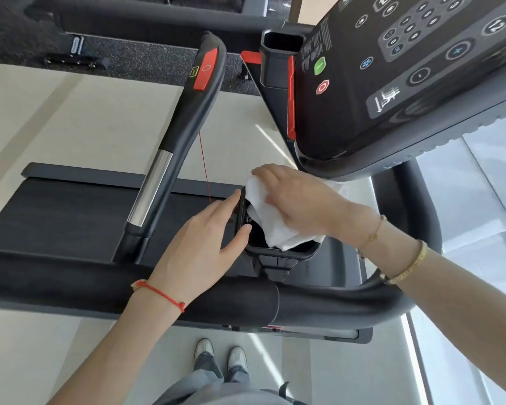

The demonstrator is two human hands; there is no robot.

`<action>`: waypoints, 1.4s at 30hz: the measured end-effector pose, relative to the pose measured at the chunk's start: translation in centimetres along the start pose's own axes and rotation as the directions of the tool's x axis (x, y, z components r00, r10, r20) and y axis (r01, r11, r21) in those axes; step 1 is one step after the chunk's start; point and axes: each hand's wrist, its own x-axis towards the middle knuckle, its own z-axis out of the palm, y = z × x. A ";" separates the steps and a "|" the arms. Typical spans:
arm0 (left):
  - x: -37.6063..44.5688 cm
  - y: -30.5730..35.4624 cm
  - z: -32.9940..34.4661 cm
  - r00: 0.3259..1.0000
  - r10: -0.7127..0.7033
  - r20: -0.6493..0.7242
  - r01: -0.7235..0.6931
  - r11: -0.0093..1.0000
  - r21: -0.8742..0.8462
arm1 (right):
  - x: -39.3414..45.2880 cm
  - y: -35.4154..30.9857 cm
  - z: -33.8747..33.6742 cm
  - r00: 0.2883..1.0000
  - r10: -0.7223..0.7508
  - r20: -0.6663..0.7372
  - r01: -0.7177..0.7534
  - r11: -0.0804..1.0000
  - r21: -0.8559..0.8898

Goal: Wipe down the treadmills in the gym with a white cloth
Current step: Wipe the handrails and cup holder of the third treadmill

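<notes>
Pressing down into a black cup holder (278, 249), the right hand (298, 200) lay over a white cloth (272, 226), with its fingers spread fairly straight on top of the fabric and not curled around it. The cloth was soft and crumpled, and part of it was pushed inside the holder while the rest stood out above the rim. This holder was a deep plastic pocket with rounded corners; what else was inside I could not tell, because the cloth covered the opening.

The left hand (205, 229) held the near-left wall of the cup holder, with the thumb over the rim and the fingers along the outside, so this grip was closed on the holder.

Above the cup holder was the dark console (392, 83), smooth and slightly shiny, with round printed buttons, a green one and a red one. A second pocket (278, 59), also black and empty-looking, stood beside the console. Left of the cup holder rose a black handrail (187, 118) with a red patch and a polished metal section. Behind it lay the dark matte running belt (70, 211). Below the cup holder ran a thick padded black bar (129, 290).
</notes>
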 end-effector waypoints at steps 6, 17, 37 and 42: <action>-0.1 -0.1 0.1 1.000 -0.004 0.001 0.004 1.000 -0.011 | -1.0 0.3 -0.1 0.997 0.029 -0.071 -0.022 0.995 0.094; 0.1 0.0 0.1 1.000 0.018 -0.006 -0.019 1.000 -0.021 | -1.0 -0.3 -0.1 0.997 0.061 -0.043 -0.061 0.998 -0.019; 0.0 -0.3 0.1 0.999 0.051 -0.002 -0.051 0.999 0.011 | -4.6 -2.1 0.8 0.787 0.616 0.032 -0.502 0.609 0.614; 0.0 -0.2 0.1 0.998 0.058 -0.002 -0.058 0.998 -0.003 | -6.8 -3.8 2.0 0.743 0.667 0.045 -0.544 0.564 0.621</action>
